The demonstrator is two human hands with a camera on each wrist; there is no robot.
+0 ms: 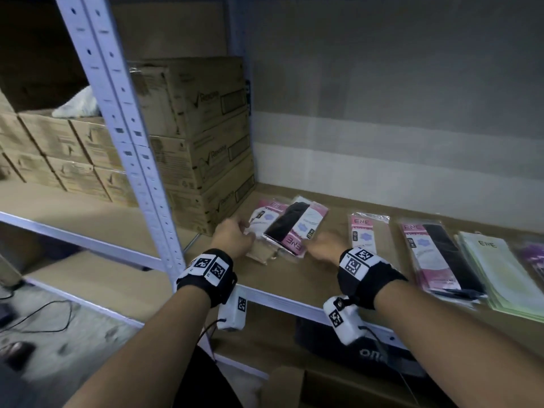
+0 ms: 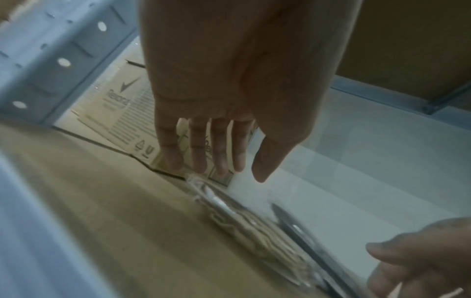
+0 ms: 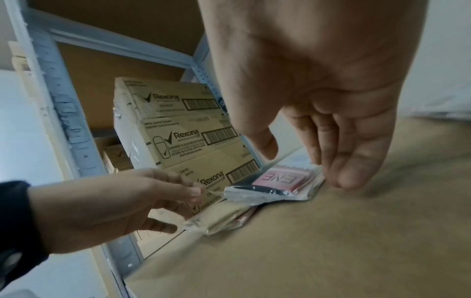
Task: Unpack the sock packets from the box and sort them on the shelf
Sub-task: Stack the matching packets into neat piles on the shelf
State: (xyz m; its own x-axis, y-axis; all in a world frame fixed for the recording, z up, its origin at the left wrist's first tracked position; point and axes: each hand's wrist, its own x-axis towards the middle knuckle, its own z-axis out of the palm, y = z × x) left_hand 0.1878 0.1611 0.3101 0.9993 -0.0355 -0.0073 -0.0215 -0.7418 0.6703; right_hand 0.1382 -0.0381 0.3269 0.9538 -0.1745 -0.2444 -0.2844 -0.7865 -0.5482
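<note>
A small pile of sock packets lies at the left end of the shelf board. On top is a black sock packet with a pink ENE label, turned upside down. Under it are a beige sock packet and a white-and-pink one. My left hand hovers at the pile's left edge, fingers straight, with the tips at the top packet's plastic corner. My right hand hangs relaxed at the pile's right corner. Neither hand grips anything.
Stacked Rexona cartons stand just left of the pile, behind the white shelf post. To the right lie a white ENE packet, a pink-and-black packet, green packets and a purple one. An open cardboard box sits below.
</note>
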